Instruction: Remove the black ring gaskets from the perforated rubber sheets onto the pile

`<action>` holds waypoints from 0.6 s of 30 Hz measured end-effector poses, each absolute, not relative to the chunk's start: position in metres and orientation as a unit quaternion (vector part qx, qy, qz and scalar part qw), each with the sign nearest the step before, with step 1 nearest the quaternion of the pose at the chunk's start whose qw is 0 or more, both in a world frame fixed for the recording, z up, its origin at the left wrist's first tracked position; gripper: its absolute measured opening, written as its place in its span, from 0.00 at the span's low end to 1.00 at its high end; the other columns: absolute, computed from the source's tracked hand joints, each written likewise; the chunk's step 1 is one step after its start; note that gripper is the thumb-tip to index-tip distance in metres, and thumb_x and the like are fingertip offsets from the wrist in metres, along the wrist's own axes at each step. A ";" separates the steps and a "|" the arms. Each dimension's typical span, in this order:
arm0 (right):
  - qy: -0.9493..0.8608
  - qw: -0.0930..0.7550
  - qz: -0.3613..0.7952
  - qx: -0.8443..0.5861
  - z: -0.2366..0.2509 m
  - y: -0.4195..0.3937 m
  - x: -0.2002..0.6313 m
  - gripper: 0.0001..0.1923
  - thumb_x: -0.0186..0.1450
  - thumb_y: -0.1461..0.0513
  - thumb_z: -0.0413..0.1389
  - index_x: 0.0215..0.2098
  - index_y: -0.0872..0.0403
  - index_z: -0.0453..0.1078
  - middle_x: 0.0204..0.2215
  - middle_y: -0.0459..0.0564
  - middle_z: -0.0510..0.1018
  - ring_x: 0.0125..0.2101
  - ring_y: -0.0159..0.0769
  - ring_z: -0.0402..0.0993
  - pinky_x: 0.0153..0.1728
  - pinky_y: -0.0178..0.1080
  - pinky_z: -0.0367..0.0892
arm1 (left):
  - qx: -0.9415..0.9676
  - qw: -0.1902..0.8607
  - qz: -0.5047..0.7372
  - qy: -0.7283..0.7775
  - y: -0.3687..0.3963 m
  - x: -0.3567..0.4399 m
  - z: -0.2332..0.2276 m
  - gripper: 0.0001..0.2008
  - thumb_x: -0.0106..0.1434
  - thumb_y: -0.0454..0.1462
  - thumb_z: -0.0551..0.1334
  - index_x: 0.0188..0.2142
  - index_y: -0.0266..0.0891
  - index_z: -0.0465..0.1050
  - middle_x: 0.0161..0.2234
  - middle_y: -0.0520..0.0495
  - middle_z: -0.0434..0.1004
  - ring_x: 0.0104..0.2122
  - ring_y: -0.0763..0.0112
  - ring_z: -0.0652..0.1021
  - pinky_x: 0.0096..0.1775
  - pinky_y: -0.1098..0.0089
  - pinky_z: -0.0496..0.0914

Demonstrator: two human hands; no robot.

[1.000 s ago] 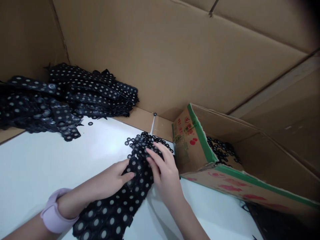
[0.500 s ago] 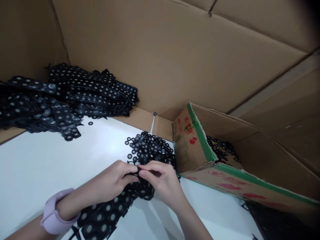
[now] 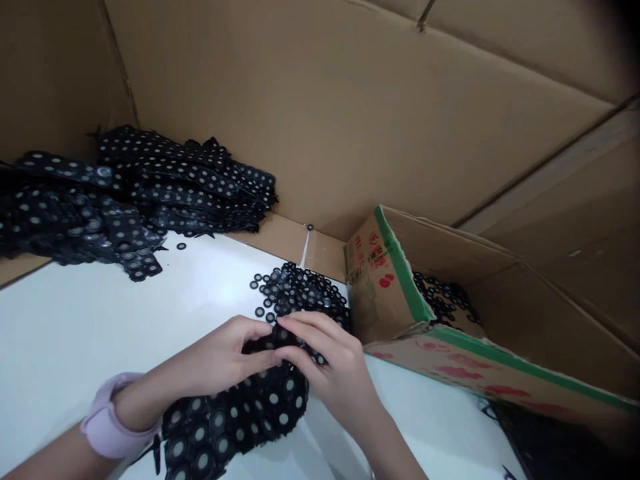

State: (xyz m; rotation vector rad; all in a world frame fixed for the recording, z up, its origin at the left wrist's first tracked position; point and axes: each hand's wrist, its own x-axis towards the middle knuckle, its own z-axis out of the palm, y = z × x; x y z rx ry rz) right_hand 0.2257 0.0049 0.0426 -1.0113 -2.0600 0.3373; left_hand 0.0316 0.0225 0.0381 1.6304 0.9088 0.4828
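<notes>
Dotted black sheet (image 3: 225, 430) lies over the white worktop (image 3: 75, 333), its far end pinched between the fingers of the left hand (image 3: 225, 357) and right hand (image 3: 334, 360). Over the loose black rings (image 3: 300, 290) a second ago, the right hand now meets the left at the sheet. Beside that pile, an open, green-edged cardboard box (image 3: 370, 293) holds more black rings (image 3: 445, 298) at its far end.

Single head cam, looking forward and down at close range. Frames the black dotted strip (image 3: 265, 407) low-centre, white surface (image 3: 65, 333) around it, cardboard wall (image 3: 320, 120) up top
</notes>
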 end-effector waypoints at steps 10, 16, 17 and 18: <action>-0.718 0.422 0.308 -0.460 0.032 0.004 0.216 0.11 0.67 0.65 0.55 0.34 0.53 0.80 0.28 0.49 0.83 0.28 0.36 0.79 0.30 0.33 0.73 | 0.702 0.546 0.216 0.404 0.016 0.033 0.037 0.09 0.65 0.40 0.59 0.35 0.40 0.76 0.33 0.51 0.79 0.37 0.60 0.75 0.39 0.67 0.66; -0.658 0.435 0.320 -0.525 0.031 0.006 0.220 0.13 0.68 0.61 0.52 0.29 0.53 0.77 0.22 0.45 0.81 0.22 0.33 0.77 0.24 0.31 0.70 | 0.701 0.564 0.202 0.388 0.017 0.033 0.035 0.07 0.65 0.40 0.60 0.31 0.41 0.73 0.30 0.54 0.76 0.36 0.62 0.74 0.39 0.70 0.65; -0.645 0.445 0.313 -0.536 0.030 0.009 0.223 0.13 0.68 0.59 0.52 0.30 0.53 0.76 0.23 0.45 0.81 0.22 0.33 0.77 0.25 0.31 0.71 | 0.697 0.565 0.201 0.392 0.019 0.033 0.034 0.08 0.64 0.41 0.61 0.30 0.41 0.72 0.30 0.55 0.74 0.35 0.63 0.74 0.38 0.70 0.65; -0.630 0.457 0.303 -0.550 0.029 0.012 0.226 0.14 0.69 0.58 0.52 0.32 0.53 0.76 0.24 0.46 0.81 0.23 0.33 0.77 0.26 0.31 0.72 | 0.694 0.567 0.201 0.395 0.021 0.033 0.032 0.09 0.64 0.41 0.63 0.29 0.41 0.70 0.29 0.55 0.72 0.34 0.64 0.73 0.37 0.70 0.64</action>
